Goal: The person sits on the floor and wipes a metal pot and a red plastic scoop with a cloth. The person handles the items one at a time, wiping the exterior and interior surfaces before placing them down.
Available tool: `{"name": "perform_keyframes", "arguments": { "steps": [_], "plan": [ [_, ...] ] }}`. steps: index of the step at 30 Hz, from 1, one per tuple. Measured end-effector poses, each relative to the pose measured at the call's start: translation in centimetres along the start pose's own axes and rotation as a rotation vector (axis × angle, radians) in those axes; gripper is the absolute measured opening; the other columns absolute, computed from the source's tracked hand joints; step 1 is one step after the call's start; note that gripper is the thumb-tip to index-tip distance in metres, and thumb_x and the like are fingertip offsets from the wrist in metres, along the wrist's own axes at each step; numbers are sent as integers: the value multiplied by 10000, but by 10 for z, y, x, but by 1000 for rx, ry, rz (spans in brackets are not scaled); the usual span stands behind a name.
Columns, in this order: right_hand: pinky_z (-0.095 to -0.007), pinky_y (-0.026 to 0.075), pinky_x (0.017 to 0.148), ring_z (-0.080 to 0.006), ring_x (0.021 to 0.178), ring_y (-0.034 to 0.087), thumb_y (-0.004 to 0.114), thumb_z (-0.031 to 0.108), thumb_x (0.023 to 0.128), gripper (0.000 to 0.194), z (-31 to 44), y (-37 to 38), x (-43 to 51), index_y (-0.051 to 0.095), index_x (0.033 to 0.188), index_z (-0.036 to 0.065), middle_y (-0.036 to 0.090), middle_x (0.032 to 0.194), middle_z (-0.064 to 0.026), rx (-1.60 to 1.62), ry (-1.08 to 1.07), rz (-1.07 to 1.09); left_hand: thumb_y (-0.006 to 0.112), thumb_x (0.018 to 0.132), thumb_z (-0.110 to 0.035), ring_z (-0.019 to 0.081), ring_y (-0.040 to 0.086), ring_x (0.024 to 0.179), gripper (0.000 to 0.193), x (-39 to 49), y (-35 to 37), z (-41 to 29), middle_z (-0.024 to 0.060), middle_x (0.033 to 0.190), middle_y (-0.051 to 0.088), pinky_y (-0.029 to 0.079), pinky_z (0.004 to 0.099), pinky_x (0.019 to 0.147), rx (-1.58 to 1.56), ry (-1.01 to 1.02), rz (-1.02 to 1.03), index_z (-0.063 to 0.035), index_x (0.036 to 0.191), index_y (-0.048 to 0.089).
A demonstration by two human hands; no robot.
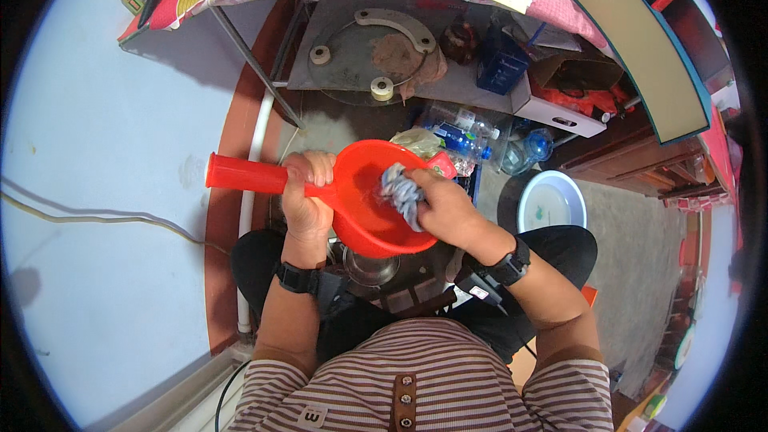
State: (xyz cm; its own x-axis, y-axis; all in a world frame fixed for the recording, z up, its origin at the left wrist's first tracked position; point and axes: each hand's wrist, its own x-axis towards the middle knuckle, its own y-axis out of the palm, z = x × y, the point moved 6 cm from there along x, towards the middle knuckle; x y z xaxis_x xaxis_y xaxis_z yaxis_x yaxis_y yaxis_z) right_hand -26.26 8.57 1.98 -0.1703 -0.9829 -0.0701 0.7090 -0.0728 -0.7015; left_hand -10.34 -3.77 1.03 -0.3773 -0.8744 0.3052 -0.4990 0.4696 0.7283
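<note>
My left hand (307, 195) is wrapped around the handle of a red plastic water ladle (360, 234), close to where the handle meets the bowl. The handle points to the left, and the bowl's open side is turned up toward me. Inside the bowl, my right hand (447, 204) grips a crumpled grey-blue cloth (401, 192) over the bowl's inner wall. The palm side of that hand is hidden. Below the ladle, a round metal pot (372, 270) shows in part between my knees.
A pale blue basin (552, 199) stands on the floor to the right. Plastic bottles (462, 139) lie ahead under the table, by a blue box (503, 63). A low shelf (354, 72) bears a glass disc with white fittings. A white pipe (255, 132) runs along the left wall.
</note>
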Motion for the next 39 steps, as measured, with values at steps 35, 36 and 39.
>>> {"name": "perform_keyframes", "arguments": {
  "steps": [35,36,39],
  "plan": [
    [-316,443,958,-195,1089,577,719,270,842,590,-62,-10,6,451,1315,40,587,1202,-79,1126,105,-185,635,929,-260,117,582,967,346,-19,-7,47,43,1061,628,474,292,867,602,-521,78,-17,1163,561],
    [-330,432,977,-211,1105,570,686,271,871,593,-64,-14,5,417,1347,41,573,1226,-93,1167,107,-285,636,927,-258,118,582,967,347,-20,-7,46,45,1061,628,474,292,866,599,-526,71,-18,1165,561],
    [-364,416,1001,-252,1160,532,539,304,963,538,-53,-38,7,345,1406,70,525,1277,-131,1110,-30,-503,643,922,-259,119,580,968,357,-21,-7,46,46,1067,628,474,292,864,643,-537,97,-18,1172,560]
  ]
}}
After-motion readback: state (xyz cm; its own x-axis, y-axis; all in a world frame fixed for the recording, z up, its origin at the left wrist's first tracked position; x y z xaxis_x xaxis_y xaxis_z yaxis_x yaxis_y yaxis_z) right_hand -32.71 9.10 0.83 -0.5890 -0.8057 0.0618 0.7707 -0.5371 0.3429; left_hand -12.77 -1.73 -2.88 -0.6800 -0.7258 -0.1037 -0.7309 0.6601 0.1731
